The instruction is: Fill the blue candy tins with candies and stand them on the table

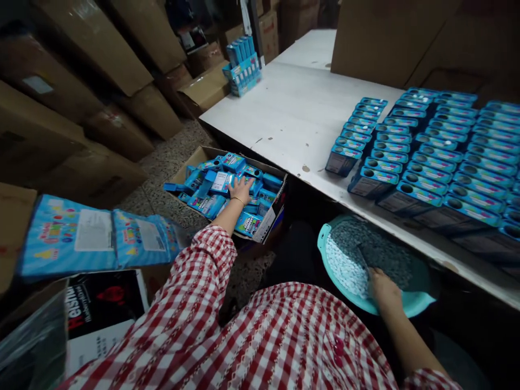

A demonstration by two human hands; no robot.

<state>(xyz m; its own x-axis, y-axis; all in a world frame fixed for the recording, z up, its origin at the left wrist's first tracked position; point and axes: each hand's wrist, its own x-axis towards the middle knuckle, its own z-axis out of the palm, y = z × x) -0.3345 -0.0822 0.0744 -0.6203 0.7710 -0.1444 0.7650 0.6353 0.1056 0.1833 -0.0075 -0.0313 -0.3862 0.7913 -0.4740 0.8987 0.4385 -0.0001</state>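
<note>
My left hand lies over a carton heaped with small blue printed boxes. Its fingers are spread and touch the boxes on top; none is visibly gripped. To the right, a turquoise basin holds many small pale pellets, partly in the table's shadow. Inside the basin, my right hand is closed around what looks like a scoop, its blade down among the pellets. The scoop's handle is mostly hidden by my fingers.
A white table carries rows of upright blue boxes and, at its far corner, a display tray of blue boxes. Brown cartons are stacked at left. Wrapped blue packs and a black-and-white carton sit near my left arm.
</note>
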